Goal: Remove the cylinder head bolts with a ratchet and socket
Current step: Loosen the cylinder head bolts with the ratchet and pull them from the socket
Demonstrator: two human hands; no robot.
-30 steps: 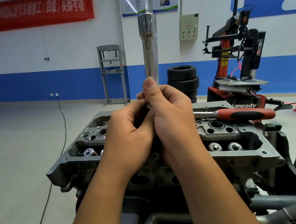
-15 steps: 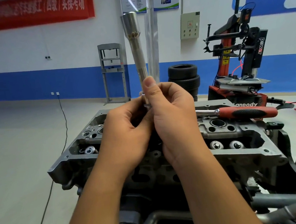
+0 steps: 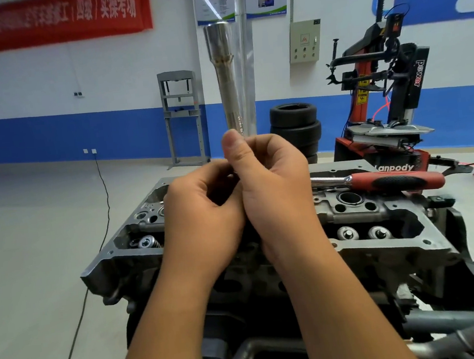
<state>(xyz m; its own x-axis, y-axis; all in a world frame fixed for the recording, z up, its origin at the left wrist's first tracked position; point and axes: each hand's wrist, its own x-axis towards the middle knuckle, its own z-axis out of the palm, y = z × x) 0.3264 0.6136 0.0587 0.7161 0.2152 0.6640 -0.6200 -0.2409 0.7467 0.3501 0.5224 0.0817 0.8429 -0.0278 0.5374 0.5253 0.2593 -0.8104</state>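
1. Both hands meet at frame centre: right hand point(image 3: 274, 184) grips the lower end of a long socket extension point(image 3: 228, 90), thumb along it; left hand point(image 3: 204, 211) has its fingers curled at the base. What they hold there is hidden.
2. Risk: the upright extension or a small part slipping into the open cylinder head point(image 3: 379, 223) below.
3. Ratchet point(image 3: 389, 180) lies loose on the head, right of centre; a knock could send it off.
4. Room: workshop floor, tyre changer point(image 3: 389, 92) at right, stacked tyres point(image 3: 295, 124), red banner point(image 3: 49, 18) upper left.
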